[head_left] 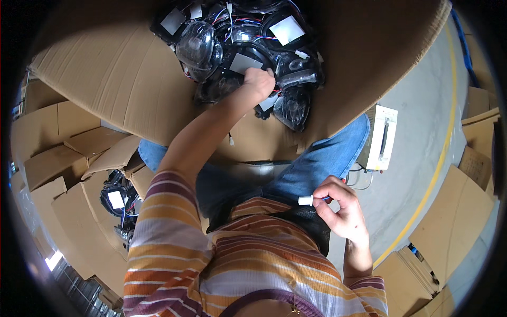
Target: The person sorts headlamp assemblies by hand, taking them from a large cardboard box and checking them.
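My left hand [260,83] reaches into a large cardboard box [105,90]. Its fingers are curled onto the rim of a black lamp unit [245,63] with a silver-grey square label; the fingertips are partly hidden. Heaped around it lie several more lamp units, such as one with a clear, rounded cover [195,47] and one wrapped in clear plastic [292,110]. Coloured wires with small white plugs run among them. Before my right thigh, my right hand [340,206] pinches a white plug connector [305,201] between thumb and forefinger, with a bit of blue wire behind it.
A white box-shaped device [382,138] with a black handle stands on the grey floor at the right, cables beside it. Another open carton [79,211] at the left holds more lamp units [116,198]. Flattened cardboard [449,227] lies at the right, beyond a yellow floor line [428,195].
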`<state>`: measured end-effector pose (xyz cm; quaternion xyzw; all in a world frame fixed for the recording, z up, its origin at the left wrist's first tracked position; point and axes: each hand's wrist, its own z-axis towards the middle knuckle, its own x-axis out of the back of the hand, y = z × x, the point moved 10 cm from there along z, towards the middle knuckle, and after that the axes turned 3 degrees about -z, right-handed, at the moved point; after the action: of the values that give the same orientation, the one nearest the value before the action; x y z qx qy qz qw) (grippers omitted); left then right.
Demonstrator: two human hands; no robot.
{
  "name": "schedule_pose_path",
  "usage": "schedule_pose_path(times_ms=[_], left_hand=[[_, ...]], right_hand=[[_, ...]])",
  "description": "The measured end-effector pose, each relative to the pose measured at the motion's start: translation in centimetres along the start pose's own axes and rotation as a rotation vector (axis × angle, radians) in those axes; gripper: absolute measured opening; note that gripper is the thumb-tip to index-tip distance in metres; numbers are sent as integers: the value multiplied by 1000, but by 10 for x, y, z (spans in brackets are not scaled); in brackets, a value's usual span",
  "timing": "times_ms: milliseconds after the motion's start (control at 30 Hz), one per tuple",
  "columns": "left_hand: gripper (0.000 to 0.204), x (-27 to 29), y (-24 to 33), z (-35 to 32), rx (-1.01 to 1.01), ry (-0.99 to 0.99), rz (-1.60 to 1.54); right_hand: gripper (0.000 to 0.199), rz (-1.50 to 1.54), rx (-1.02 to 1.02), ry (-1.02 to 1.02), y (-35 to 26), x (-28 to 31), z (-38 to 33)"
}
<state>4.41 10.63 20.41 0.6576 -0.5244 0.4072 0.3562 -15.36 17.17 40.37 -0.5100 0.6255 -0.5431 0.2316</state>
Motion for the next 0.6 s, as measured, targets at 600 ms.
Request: schedule_pose_path(times_ms=[600], left_hand=[[8, 76, -39, -192, -89, 443, -1158]], right_hand=[[8, -60, 60, -101, -23, -31, 18]])
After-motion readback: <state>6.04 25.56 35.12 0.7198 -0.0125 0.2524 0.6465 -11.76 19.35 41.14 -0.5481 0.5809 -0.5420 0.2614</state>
